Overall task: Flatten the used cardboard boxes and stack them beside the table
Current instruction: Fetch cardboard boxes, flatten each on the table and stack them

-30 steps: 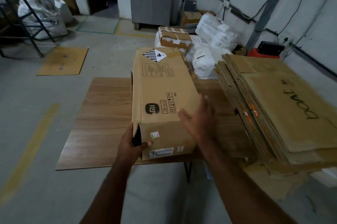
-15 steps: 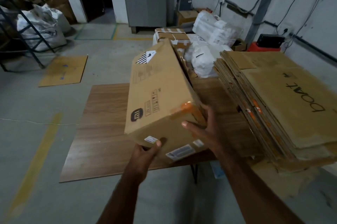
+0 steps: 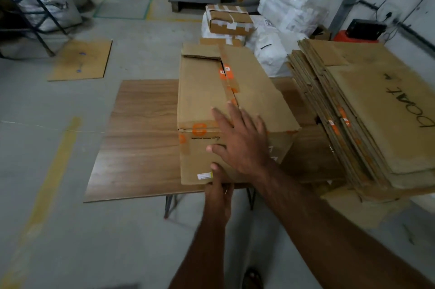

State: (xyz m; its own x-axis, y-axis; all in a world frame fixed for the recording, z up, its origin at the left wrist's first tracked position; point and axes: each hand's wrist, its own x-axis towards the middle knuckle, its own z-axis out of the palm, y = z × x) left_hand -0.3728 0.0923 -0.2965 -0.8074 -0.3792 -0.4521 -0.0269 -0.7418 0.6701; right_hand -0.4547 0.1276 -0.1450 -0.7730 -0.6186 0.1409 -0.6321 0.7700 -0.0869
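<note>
A long brown cardboard box lies on the wooden table, its taped seam with orange tape facing up. My right hand lies flat with spread fingers on the box's near top corner. My left hand touches the box's near end face at the bottom edge, fingers pointing up. A thick stack of flattened cardboard boxes rests on the table's right side, the top sheet marked in black.
A taped parcel and white sacks sit on the floor behind the table. A loose cardboard sheet lies on the floor at left. A metal rack stands far left. My foot shows below.
The box has been rolled over on the table: the printed face turned away and the taped seam now faces up. My right hand moved onto the top, my left to the near end.
</note>
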